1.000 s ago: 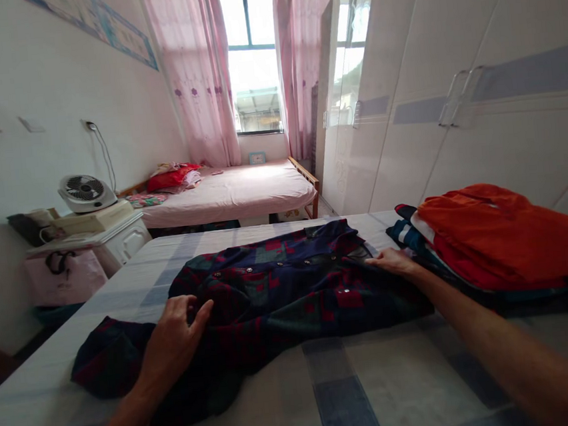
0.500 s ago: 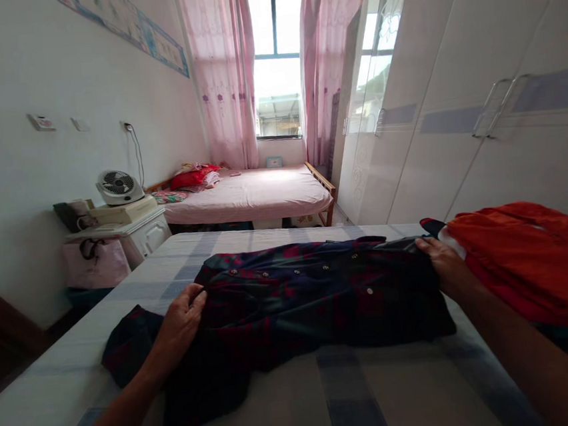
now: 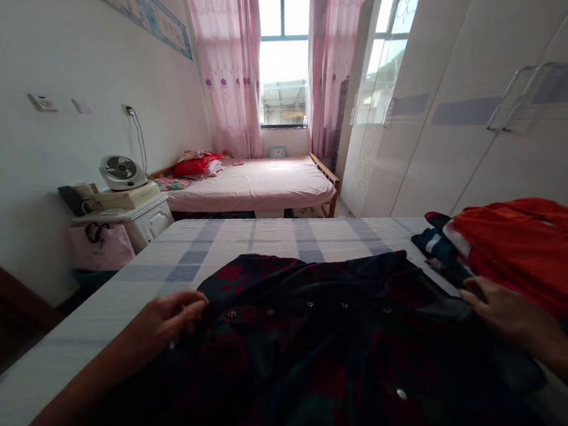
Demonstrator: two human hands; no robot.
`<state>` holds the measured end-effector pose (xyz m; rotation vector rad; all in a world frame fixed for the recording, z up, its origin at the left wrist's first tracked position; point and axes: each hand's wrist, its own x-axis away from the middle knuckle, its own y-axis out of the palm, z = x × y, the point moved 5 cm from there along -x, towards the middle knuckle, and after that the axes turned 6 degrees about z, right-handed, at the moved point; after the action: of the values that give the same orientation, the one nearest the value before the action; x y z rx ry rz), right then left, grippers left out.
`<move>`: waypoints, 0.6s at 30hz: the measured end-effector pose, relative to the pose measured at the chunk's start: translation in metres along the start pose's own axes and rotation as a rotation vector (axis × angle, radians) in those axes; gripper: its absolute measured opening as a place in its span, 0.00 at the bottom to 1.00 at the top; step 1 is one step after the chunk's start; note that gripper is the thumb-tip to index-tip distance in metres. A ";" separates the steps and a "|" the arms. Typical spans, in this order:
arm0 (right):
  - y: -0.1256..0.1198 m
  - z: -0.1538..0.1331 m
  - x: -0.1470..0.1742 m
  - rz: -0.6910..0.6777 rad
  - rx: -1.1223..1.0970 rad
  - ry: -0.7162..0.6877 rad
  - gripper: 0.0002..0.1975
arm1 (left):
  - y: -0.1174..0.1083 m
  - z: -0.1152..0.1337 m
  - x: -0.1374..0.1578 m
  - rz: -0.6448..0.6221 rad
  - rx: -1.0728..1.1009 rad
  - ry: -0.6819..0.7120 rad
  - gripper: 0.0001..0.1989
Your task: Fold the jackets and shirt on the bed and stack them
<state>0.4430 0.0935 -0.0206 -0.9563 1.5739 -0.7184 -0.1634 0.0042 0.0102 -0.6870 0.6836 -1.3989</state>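
A dark plaid shirt [image 3: 299,365] in navy, green and red, with a row of buttons across it, spreads sideways over the near part of the bed [image 3: 246,233]. My left hand [image 3: 171,321] pinches the shirt at its left end, near the last button. At the opposite end my right hand [image 3: 499,313] grips the edge between thumb and fingers. Much of the lower part of the shirt is in deep shadow and runs out of view at the bottom.
Folded clothes [image 3: 534,256], orange on top, are stacked at the right beside my right hand. White wardrobes [image 3: 490,159] line the right side. A second bed [image 3: 271,184] stands by the window. At left, a cabinet [image 3: 156,218] carries a small fan [image 3: 122,171].
Both hands have drawn the shirt nearer to me, and it now fills more of the lower view. My right hand sits further right and lower. The view has tilted down slightly.
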 end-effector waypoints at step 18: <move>0.075 -0.083 -0.079 -0.291 0.170 0.193 0.16 | 0.062 0.042 -0.162 -0.046 0.126 0.042 0.16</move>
<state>0.3518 0.1961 -0.0281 -1.0236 1.5247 -1.1596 -0.1002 0.1699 -0.0077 -0.5780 0.6102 -1.4893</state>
